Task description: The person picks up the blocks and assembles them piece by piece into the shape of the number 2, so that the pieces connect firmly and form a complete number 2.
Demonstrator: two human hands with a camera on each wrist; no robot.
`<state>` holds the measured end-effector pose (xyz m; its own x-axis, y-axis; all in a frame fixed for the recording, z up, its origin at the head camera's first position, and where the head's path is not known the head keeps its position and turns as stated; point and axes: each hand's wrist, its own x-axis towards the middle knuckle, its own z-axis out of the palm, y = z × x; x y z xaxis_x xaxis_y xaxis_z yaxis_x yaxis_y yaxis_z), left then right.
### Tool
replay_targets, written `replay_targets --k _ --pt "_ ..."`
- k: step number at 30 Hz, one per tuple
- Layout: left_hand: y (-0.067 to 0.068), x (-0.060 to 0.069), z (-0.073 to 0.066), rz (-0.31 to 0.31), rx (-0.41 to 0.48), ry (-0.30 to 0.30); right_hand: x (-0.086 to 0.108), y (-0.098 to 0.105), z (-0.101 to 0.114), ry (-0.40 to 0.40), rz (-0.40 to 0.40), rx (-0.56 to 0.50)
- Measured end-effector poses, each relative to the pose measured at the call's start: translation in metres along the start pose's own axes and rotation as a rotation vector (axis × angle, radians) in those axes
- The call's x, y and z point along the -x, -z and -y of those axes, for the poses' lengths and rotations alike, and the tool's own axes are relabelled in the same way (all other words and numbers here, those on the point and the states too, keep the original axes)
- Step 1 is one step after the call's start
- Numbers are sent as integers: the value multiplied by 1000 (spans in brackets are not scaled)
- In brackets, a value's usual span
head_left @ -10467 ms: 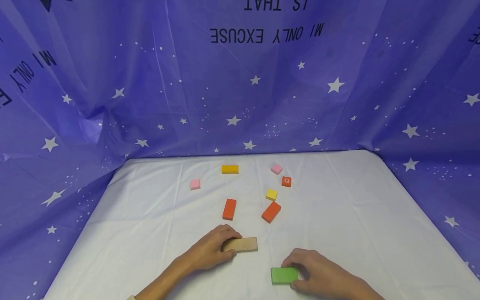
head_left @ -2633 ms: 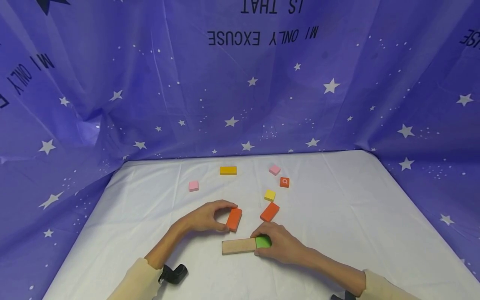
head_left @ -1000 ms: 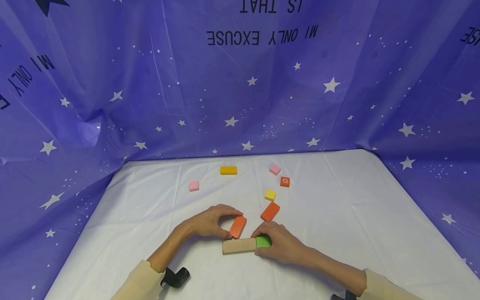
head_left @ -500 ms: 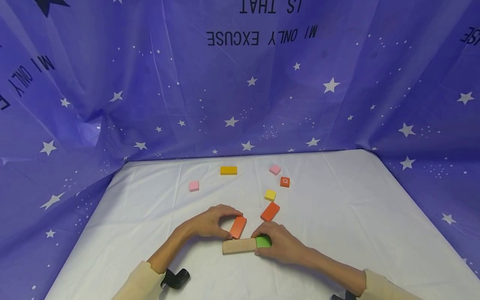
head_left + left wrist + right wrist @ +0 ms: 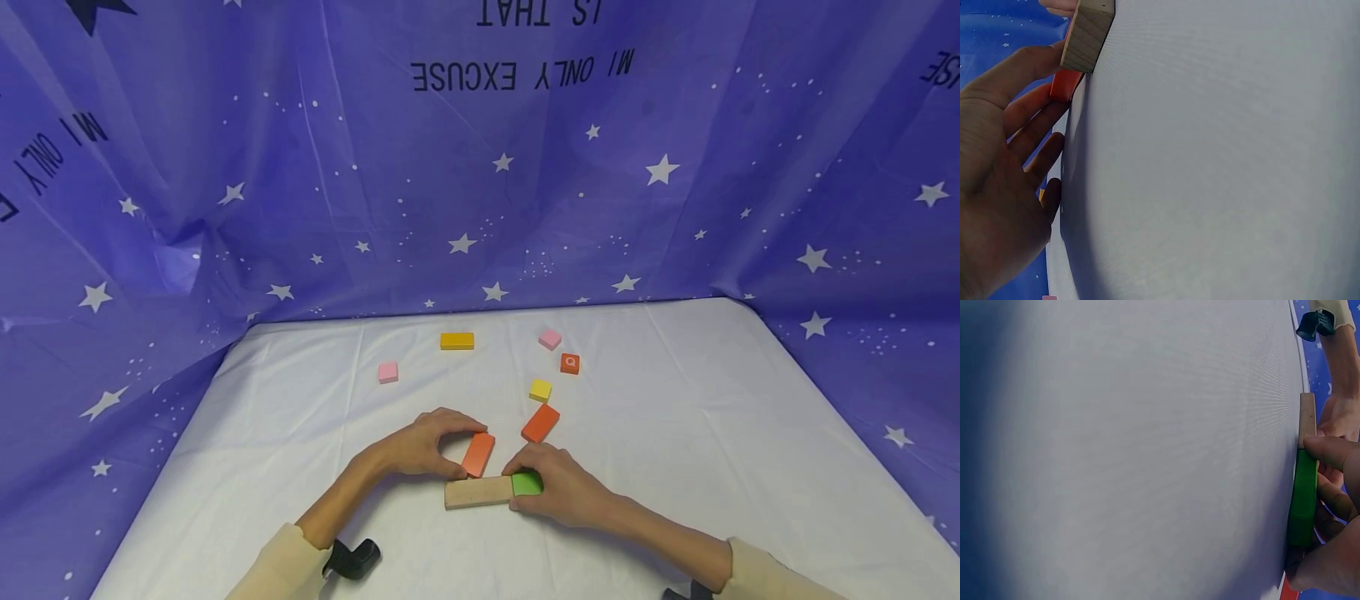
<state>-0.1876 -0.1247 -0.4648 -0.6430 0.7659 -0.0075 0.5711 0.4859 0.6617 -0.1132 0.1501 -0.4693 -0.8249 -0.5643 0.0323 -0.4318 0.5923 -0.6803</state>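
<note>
My left hand (image 5: 420, 443) pinches an orange-red rectangular block (image 5: 477, 455) between thumb and fingers. That block leans at a slant, its near end by the back edge of a plain wooden block (image 5: 477, 492). My right hand (image 5: 562, 487) grips a green block (image 5: 527, 483), whose left end meets the wooden block's right end in a row. In the left wrist view the wooden block's end (image 5: 1088, 40) shows above the orange-red one (image 5: 1065, 85). The green block's long side (image 5: 1303, 500) is plain in the right wrist view; from the head its right part is hidden by the hand.
Behind the hands lie a second orange-red block (image 5: 541, 423), a yellow cube (image 5: 540, 390), a red block marked Q (image 5: 570, 363), two pink cubes (image 5: 551, 339) and an amber block (image 5: 457, 341). A purple starry curtain (image 5: 480, 167) bounds the white-covered table (image 5: 712, 433).
Earlier the green and wooden blocks were apart; now they meet end to end. My left hand went from the wooden block to the orange-red block and drew it nearer. The last second shows barely any motion.
</note>
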Motion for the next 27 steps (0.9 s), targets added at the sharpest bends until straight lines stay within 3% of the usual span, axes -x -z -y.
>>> replay_targets --k 9,19,27 --pt "0 0 -3 6 16 27 0 0 0 -24 14 -6" --pt "-1 -1 -2 3 0 2 -1 0 -2 -23 11 5" --pt "-1 -1 -1 18 -4 21 -1 0 -1 -12 6 3"
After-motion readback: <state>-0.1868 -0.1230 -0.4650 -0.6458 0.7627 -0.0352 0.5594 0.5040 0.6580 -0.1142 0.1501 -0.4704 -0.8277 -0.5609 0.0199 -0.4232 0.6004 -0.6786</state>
